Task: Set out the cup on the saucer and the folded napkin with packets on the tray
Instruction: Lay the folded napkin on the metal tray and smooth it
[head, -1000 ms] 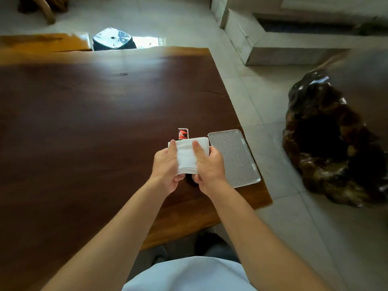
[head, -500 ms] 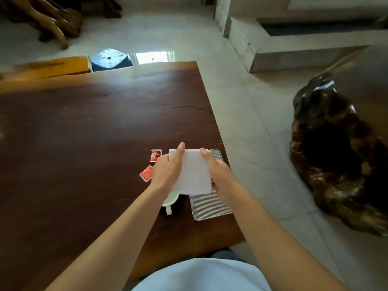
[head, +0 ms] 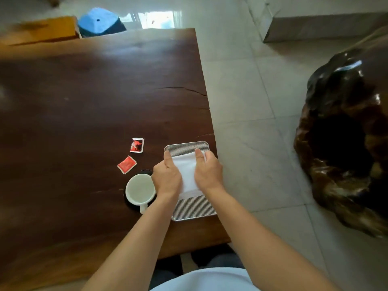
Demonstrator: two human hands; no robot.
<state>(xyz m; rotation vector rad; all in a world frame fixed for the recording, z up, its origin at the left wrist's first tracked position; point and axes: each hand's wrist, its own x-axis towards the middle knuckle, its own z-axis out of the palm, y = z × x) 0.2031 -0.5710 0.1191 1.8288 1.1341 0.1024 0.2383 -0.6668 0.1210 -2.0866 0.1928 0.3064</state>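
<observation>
Napkin first: a person's left hand [head: 167, 178] and right hand [head: 207, 173] hold a folded white napkin [head: 186, 173] over a metal tray [head: 206, 144], just right of centre in the lower half of the frame. Each hand pinches one long edge, thumb on top and fingers curled beneath. This two-sided hold looks meant to keep the folds flat and square to the tray's sides as the napkin goes down. The napkin covers the tray's upper-middle part; whether it rests on the ribbed surface or hangs just above it cannot be told. The tray lies by the right edge of a dark wooden table [head: 84, 101], within easy reach of both arms.

Left of the tray, partly behind the left wrist, a white cup [head: 139, 189] sits on a dark saucer [head: 147, 171], its handle turned towards the bottom of the frame. The pair stands on the table just beside the tray, not on it. Above the cup two red packets lie on the wood, the upper packet [head: 136, 145] and the lower packet [head: 126, 164], near each other and apart from the napkin. They appear to wait there so the napkin can land first and receive them. On this reading the napkin is the step in hand, with the packets, cup and saucer yet to reach the tray.
</observation>
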